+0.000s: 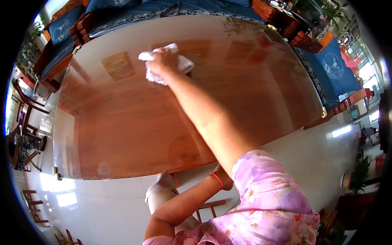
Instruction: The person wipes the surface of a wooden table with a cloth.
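A wide brown table (122, 134) with a glossy, reflecting top fills the middle of the view. Far across it, left of centre, my right hand (164, 61) presses on a crumpled white and pinkish cloth (184, 64), fingers closed over it. The cloth lies against the tabletop and bulges out on both sides of the hand. My left hand (226, 179), with a red string bracelet at its wrist, hangs low by the table's near edge. My right arm partly covers it, so its fingers are hidden.
A sofa with blue cushions (134, 16) stands along the table's far side. Armchairs with blue cushions flank it, one at the left (61, 30) and one at the right (332, 63). Metal corner guards (56, 173) mark the tabletop's corners. Wooden chairs (28, 110) stand at the left.
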{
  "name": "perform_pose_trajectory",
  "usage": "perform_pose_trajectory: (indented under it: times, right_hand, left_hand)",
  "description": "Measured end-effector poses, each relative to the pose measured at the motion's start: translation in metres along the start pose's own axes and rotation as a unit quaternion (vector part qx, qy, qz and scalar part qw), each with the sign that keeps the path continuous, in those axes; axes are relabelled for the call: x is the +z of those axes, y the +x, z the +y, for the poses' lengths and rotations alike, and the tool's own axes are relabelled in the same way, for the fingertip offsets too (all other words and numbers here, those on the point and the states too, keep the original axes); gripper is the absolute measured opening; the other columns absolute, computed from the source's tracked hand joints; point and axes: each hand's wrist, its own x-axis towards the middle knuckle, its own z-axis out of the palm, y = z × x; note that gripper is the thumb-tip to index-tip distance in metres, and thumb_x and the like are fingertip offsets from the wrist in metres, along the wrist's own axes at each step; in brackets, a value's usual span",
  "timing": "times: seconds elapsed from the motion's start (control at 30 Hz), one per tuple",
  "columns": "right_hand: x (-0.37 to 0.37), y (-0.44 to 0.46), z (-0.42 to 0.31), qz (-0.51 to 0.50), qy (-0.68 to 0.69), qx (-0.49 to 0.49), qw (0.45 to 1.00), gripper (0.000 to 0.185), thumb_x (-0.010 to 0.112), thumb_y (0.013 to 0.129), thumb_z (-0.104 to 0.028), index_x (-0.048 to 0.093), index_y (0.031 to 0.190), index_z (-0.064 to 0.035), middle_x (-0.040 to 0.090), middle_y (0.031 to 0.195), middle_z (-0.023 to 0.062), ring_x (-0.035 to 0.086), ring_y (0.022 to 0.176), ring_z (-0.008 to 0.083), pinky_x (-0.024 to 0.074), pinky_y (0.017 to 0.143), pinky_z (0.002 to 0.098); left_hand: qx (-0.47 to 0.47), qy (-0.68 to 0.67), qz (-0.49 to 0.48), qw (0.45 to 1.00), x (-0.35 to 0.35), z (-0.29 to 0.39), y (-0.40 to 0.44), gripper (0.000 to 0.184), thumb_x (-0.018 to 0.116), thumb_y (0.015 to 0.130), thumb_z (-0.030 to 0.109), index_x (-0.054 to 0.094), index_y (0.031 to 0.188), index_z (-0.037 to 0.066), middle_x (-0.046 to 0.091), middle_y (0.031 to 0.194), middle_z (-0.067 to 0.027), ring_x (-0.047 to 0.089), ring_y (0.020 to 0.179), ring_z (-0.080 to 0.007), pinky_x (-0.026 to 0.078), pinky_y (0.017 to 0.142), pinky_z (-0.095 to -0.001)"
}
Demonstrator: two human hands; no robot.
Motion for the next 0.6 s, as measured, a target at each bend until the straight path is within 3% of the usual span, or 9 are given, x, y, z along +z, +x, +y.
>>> perform_pose_trajectory:
  times: [0.07, 0.1, 0.13, 0.17, 0.2, 0.27, 0.6]
  right_hand:
    - [-0.016, 0.007, 0.049, 0.007, -0.027, 0.046, 0.999, 0.037, 0.055, 0.078, -0.038, 0.067, 0.106, -0.0169, 0.060, 0.117, 0.0046, 0.050, 0.116, 0.0236, 0.0303, 0.099, 0.0479]
    - [-0.025, 0.009, 0.074, 0.011, -0.055, 0.053, 0.997, 0.036, 0.054, 0.078, -0.037, 0.067, 0.106, -0.0175, 0.061, 0.116, 0.0048, 0.050, 0.116, 0.0242, 0.0313, 0.098, 0.0479]
    - [-0.034, 0.010, 0.098, 0.014, -0.082, 0.059, 0.995, 0.036, 0.054, 0.078, -0.035, 0.067, 0.106, -0.0180, 0.061, 0.116, 0.0050, 0.051, 0.115, 0.0248, 0.0323, 0.098, 0.0479]
    - [-0.049, 0.013, 0.118, -0.036, -0.071, 0.112, 0.991, 0.039, 0.053, 0.080, -0.038, 0.065, 0.110, -0.0172, 0.059, 0.120, 0.0060, 0.048, 0.118, 0.0250, 0.0280, 0.100, 0.0474]
    - [-0.065, 0.014, 0.136, -0.088, -0.058, 0.163, 0.981, 0.042, 0.053, 0.081, -0.040, 0.064, 0.114, -0.0164, 0.058, 0.123, 0.0070, 0.046, 0.121, 0.0251, 0.0238, 0.103, 0.0469]
    - [-0.083, 0.007, 0.177, -0.045, -0.124, 0.190, 0.973, 0.036, 0.051, 0.077, -0.029, 0.067, 0.107, -0.0174, 0.063, 0.114, 0.0079, 0.056, 0.109, 0.0272, 0.0364, 0.094, 0.0452]
    - [-0.196, -0.068, 0.353, -0.032, -0.198, 0.395, 0.897, 0.046, 0.047, 0.080, -0.039, 0.061, 0.118, -0.0171, 0.058, 0.124, 0.0066, 0.049, 0.121, 0.0276, 0.0362, 0.097, 0.0477]
  left_hand:
    - [-0.014, 0.015, -0.042, 0.999, 0.000, 0.001, 0.001, 0.039, 0.060, 0.065, 0.008, 0.062, 0.104, 0.002, 0.058, 0.115, -0.0204, 0.062, 0.096, -0.0302, 0.048, 0.083, -0.0424]
    - [0.025, 0.010, 0.039, 0.999, 0.037, -0.017, 0.019, 0.031, 0.060, 0.065, 0.008, 0.064, 0.095, 0.002, 0.062, 0.099, -0.0177, 0.063, 0.089, -0.0296, 0.048, 0.080, -0.0426]
    - [0.032, 0.017, 0.058, 0.998, 0.041, -0.017, 0.019, 0.026, 0.059, 0.064, 0.009, 0.065, 0.089, 0.003, 0.064, 0.090, -0.0162, 0.064, 0.085, -0.0293, 0.048, 0.078, -0.0426]
    - [0.040, 0.025, 0.078, 0.996, 0.045, -0.017, 0.018, 0.021, 0.059, 0.064, 0.009, 0.066, 0.083, 0.003, 0.066, 0.081, -0.0146, 0.065, 0.081, -0.0291, 0.048, 0.075, -0.0426]
    - [0.017, 0.046, 0.035, 0.998, 0.023, -0.006, 0.007, 0.019, 0.059, 0.063, 0.009, 0.066, 0.079, 0.004, 0.066, 0.079, -0.0142, 0.065, 0.079, -0.0293, 0.048, 0.074, -0.0423]
    - [0.021, 0.056, 0.027, 0.998, 0.022, -0.005, 0.008, 0.021, 0.058, 0.064, 0.010, 0.065, 0.082, 0.004, 0.065, 0.081, -0.0150, 0.064, 0.080, -0.0301, 0.048, 0.074, -0.0432]
    - [0.030, 0.060, -0.035, 0.997, 0.022, -0.003, 0.025, 0.024, 0.056, 0.067, 0.013, 0.061, 0.088, 0.002, 0.062, 0.085, -0.0149, 0.061, 0.082, -0.0319, 0.046, 0.074, -0.0453]
